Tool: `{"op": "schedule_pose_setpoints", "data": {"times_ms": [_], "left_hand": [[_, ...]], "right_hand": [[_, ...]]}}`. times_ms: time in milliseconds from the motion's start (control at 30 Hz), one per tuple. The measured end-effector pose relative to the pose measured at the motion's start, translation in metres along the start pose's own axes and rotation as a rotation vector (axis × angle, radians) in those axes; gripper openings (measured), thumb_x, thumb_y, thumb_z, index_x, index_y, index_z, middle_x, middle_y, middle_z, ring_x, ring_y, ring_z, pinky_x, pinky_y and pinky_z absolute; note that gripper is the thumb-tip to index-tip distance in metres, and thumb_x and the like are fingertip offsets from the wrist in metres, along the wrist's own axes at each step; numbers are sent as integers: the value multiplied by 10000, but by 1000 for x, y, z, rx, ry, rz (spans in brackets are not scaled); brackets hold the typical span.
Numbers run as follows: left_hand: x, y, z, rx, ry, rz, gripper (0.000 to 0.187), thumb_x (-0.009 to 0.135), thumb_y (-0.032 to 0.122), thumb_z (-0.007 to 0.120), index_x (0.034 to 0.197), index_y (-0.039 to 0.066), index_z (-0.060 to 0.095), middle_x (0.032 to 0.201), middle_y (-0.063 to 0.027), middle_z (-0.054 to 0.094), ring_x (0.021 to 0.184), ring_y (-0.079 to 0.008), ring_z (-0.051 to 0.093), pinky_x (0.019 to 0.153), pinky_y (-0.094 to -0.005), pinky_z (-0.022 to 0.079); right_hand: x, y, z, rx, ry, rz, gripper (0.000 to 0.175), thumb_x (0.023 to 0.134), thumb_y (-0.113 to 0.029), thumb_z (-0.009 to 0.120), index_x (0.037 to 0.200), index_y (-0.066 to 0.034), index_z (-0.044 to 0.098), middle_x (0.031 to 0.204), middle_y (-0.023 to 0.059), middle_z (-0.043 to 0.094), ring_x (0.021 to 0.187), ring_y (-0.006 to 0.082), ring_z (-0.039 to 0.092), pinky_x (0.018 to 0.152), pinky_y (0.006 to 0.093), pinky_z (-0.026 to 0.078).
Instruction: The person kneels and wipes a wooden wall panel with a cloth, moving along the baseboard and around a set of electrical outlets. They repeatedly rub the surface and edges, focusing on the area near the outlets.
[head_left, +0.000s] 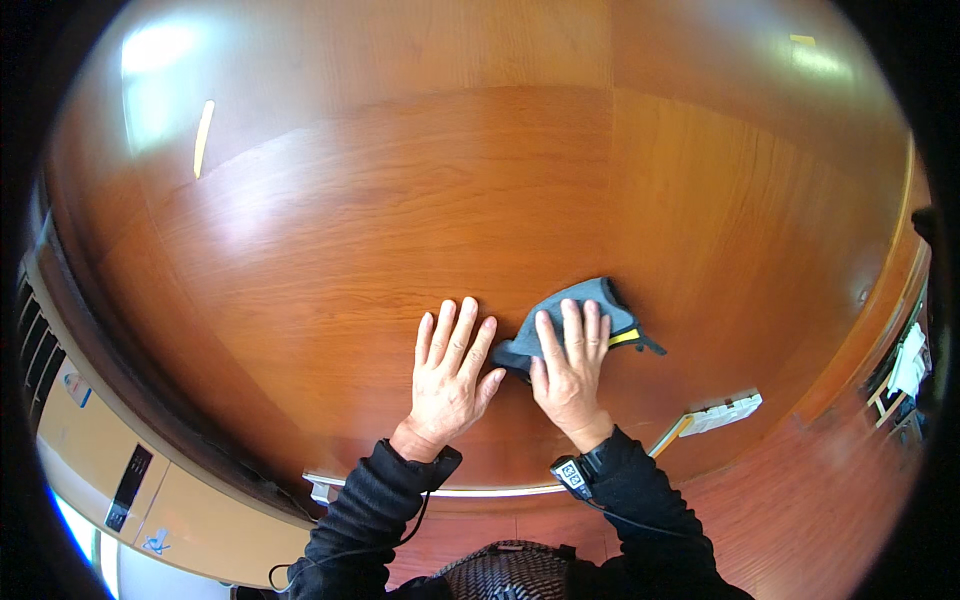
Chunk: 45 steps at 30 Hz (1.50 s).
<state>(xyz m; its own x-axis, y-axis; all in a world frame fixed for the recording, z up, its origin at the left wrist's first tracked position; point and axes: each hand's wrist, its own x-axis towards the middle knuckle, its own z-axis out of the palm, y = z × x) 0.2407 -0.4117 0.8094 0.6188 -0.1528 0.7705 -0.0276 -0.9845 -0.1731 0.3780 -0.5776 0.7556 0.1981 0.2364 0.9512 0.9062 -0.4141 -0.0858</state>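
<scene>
My left hand (447, 375) rests palm down on a glossy reddish-brown wood panel (420, 195), its fingers a little apart and holding nothing. To its right, my right hand (571, 367) presses a folded grey microfibre cloth (525, 339) flat on the same wood. The fingers lie over the cloth, and the thumb is at its lower edge. A yellow tag (624, 337) and a dark loop (654, 346) stick out on the cloth's right side. The left thumb is close to the cloth's left corner. What lies under the right palm is hidden.
At lower right, a white socket strip (724, 415) is on the panel. A beige refrigerator-like appliance (225, 517) stands at left beyond a dark gap. Reddish floorboards (780, 517) run below. A cable (637, 523) trails along my right sleeve. A pale strip (203, 139) marks the upper left.
</scene>
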Motion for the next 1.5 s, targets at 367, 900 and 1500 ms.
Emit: {"op": "schedule_pose_setpoints", "data": {"times_ms": [367, 900, 1500], "left_hand": [[-39, 26, 18, -174, -64, 27, 711, 873, 277, 834, 1516, 80, 604, 1690, -206, 433, 1599, -403, 353, 1313, -613, 236], [-44, 66, 23, -267, 251, 198, 594, 824, 63, 821, 1393, -3, 667, 1536, -264, 586, 1423, -452, 583, 1192, -543, 479], [-20, 74, 85, 97, 245, -30, 603, 884, 304, 804, 1460, 190, 663, 1444, -147, 575, 1390, -404, 500, 1236, -615, 326]], "right_hand": [[-58, 6, 4, 15, -142, -16, 747, 845, -100, 783, 1563, -123, 578, 1657, 224, 425, 1549, 519, 326, 1248, 722, 248], [-27, -6, -3, 78, -102, -172, 544, 1048, -283, 580, 1573, -142, 552, 1680, 165, 422, 1555, 462, 353, 1249, 686, 259], [-18, 86, -82, -100, 69, -180, 448, 966, -247, 735, 1378, -79, 686, 1593, 225, 532, 1554, 474, 377, 1244, 697, 274]]}}
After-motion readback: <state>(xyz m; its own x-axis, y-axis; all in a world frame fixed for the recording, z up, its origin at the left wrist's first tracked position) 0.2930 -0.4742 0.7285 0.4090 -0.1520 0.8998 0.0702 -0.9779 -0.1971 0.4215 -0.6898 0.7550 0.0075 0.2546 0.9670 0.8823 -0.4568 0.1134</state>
